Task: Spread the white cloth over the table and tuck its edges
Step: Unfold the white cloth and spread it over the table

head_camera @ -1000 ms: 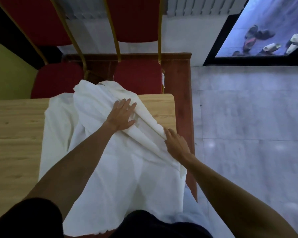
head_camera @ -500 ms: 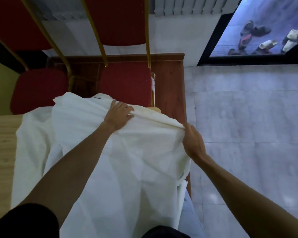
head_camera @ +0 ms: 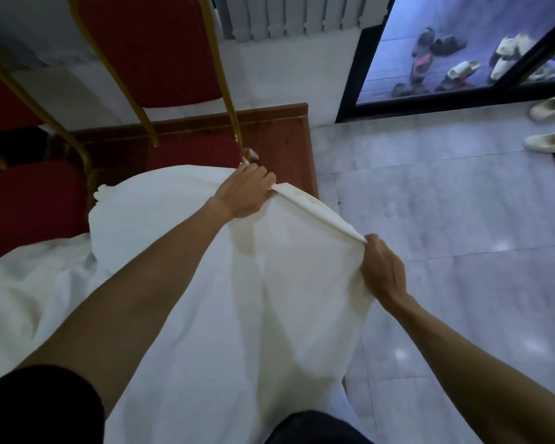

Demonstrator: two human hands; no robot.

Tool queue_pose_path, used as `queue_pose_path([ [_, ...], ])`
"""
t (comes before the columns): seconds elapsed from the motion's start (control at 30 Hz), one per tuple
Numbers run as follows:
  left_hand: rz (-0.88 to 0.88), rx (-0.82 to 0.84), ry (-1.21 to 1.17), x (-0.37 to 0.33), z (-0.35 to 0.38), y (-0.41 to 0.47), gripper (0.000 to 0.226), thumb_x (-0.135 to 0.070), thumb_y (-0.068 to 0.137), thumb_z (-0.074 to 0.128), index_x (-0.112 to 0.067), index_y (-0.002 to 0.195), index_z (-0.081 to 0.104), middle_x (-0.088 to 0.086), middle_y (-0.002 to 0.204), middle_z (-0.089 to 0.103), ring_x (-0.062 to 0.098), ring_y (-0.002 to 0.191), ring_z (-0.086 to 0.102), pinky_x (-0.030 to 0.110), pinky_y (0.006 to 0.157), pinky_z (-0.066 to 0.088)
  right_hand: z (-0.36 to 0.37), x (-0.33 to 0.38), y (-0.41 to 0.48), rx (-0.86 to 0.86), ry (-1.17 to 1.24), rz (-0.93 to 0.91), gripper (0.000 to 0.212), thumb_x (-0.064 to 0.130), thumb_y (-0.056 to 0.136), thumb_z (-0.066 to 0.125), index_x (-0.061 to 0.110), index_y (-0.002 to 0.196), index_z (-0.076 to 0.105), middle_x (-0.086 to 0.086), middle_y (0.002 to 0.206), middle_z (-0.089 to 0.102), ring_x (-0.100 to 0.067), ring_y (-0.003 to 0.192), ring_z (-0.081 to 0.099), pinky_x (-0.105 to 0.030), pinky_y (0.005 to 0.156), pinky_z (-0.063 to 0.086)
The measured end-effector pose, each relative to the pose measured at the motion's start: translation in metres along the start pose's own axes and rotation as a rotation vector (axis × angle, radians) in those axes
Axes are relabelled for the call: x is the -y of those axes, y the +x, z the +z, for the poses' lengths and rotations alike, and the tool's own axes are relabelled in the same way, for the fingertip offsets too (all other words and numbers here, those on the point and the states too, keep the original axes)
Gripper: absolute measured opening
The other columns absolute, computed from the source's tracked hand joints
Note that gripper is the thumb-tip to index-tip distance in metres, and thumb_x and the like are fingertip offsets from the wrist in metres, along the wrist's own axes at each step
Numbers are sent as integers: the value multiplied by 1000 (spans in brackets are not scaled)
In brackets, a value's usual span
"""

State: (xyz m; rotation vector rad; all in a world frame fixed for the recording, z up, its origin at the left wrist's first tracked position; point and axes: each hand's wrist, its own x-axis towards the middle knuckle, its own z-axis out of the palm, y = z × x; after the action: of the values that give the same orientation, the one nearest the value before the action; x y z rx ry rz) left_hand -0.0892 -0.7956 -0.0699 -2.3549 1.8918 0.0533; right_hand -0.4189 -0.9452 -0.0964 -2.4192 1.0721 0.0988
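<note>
The white cloth [head_camera: 205, 315] fills the middle and left of the view and hides the table top completely. My left hand [head_camera: 245, 190] grips a rolled hem of the cloth at the far side, near the chair. My right hand [head_camera: 382, 270] pinches the same hem further right and nearer to me. The hem runs taut between the two hands. A bunched corner of the cloth [head_camera: 101, 190] sticks up at the far left.
Two red chairs with gold frames [head_camera: 154, 49] [head_camera: 29, 203] stand beyond the cloth on a reddish wooden platform [head_camera: 285, 136]. Grey tiled floor [head_camera: 446, 203] lies to the right, with pale slippers [head_camera: 548, 142] and a glass door [head_camera: 462, 46].
Both hands went from pressing on the cloth to gripping its hem and pulling it right and outward. The cloth now covers the wooden table top that showed before.
</note>
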Motion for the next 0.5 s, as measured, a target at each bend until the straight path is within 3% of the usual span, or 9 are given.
queue_pose_path([
  [0.1,-51,41,-75,-23,5,17,46,-52,96,45,-15,122,58,9,115,62,30,107,56,46,102,38,0,-28,-2,26,-67,46,18,15,105,35,10,112,50,-13,99,57,-36,73,58,-45,62,50],
  [0.2,-105,110,-138,-36,9,11,67,-59,95,45,-11,141,50,13,135,55,33,123,50,50,111,31,2,-40,4,105,-80,94,33,28,105,44,10,132,49,-20,121,57,-40,96,59,-55,82,52],
  [0.33,-184,196,-177,-36,11,-15,73,-61,97,45,-12,150,40,13,152,43,33,142,38,54,119,22,5,-26,17,192,-87,14,62,45,102,53,9,151,38,-23,148,47,-44,125,53,-59,99,43],
  [0.5,-305,240,-224,-27,5,-64,73,-60,97,46,-13,150,39,13,156,40,34,146,34,55,121,19,19,22,30,242,-30,-87,66,49,102,51,13,154,33,-17,158,40,-39,140,44,-61,110,37],
])
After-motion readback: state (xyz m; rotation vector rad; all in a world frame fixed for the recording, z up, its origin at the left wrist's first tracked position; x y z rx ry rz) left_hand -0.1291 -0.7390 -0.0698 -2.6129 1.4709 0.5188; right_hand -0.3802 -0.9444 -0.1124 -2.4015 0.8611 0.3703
